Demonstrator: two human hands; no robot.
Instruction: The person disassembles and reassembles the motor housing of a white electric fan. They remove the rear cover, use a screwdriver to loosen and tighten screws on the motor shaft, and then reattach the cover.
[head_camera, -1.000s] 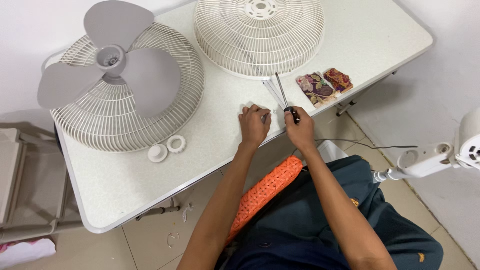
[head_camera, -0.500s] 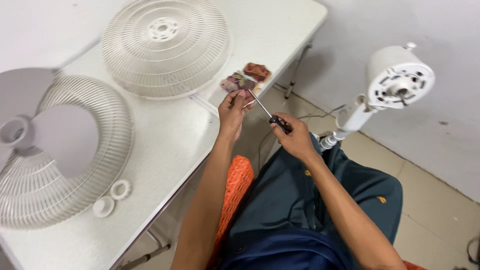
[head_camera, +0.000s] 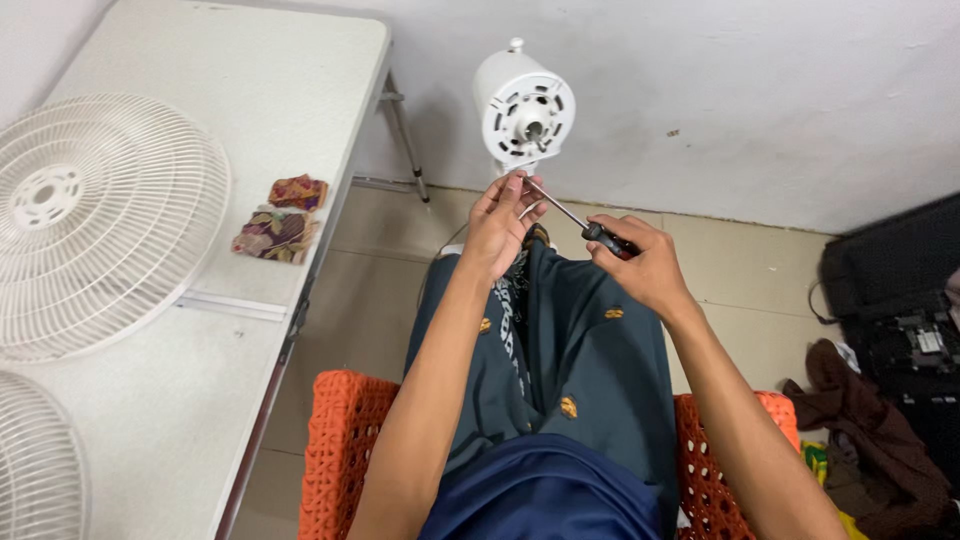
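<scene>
Right hand (head_camera: 645, 265): grip closed around the black handle of a screwdriver (head_camera: 585, 225), shaft angled up-left from the grip. Left hand (head_camera: 500, 225): fingers pinching the shaft tip. White fan motor housing (head_camera: 523, 108): just above both grips. Fan grille (head_camera: 95, 220), patterned cloths (head_camera: 278, 225): on worktop (head_camera: 250, 80), well left.

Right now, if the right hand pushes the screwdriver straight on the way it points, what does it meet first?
Probably the left hand, whose fingers sit at the tip of the screwdriver held by the right hand. Just beyond is the white fan motor housing; depth is unclear.
</scene>
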